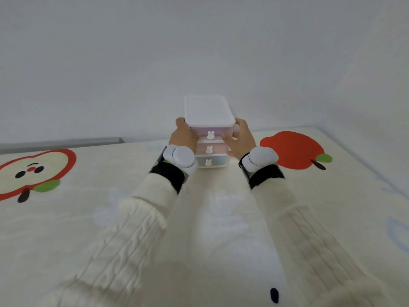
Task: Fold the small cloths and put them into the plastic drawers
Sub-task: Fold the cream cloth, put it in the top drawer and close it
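A small white plastic drawer unit (208,111) with three stacked drawers stands far ahead on the mat, close to the wall. Each drawer front carries a white rabbit-shaped knob: purple on top, pink in the middle, blue (215,161) at the bottom. All three drawers look closed. My left hand (184,136) grips the unit's left side, thumb on the top drawer's front. My right hand (240,138) grips the right side the same way. No cloths are in view.
The cream play mat (132,218) has a sliced-apple print (33,171) at the left and a red apple print (292,149) at the right. A plain white wall (199,52) rises just behind the unit. White sensor pods sit on both wrists.
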The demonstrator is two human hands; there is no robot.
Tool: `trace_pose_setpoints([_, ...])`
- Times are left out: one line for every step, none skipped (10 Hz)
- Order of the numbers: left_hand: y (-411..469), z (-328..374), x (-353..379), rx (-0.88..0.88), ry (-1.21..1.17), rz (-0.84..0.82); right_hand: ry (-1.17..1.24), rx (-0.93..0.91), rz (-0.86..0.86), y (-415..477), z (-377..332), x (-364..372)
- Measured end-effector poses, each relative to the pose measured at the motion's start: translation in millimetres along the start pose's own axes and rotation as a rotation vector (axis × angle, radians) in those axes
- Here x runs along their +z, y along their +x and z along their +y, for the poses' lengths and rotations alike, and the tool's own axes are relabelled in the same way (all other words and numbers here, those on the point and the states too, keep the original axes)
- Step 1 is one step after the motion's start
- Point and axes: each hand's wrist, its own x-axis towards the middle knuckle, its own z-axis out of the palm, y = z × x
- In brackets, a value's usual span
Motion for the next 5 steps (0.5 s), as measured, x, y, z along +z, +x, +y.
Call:
trace_pose_setpoints([12,-2,0,-0.025,-0.005,-0.039,0.017,0.020,0.005,11,2,5])
trace_pose_setpoints([23,-6,-1,-0.060,-0.014,-0.070,0.017,0.046,-0.046,19,3,10])
trace_pose_setpoints([30,-7,-8,-0.085,0.020,-0.107,-0.034,0.076,-0.090,20,-11,10])
trace_pose_setpoints([28,7,-18,-0.098,0.092,-0.158,-0.081,0.094,-0.057,26,-32,-2])
trace_pose_setpoints([27,30,-37,-0.091,0.147,-0.122,-0.093,0.142,-0.046,24,-66,-19])
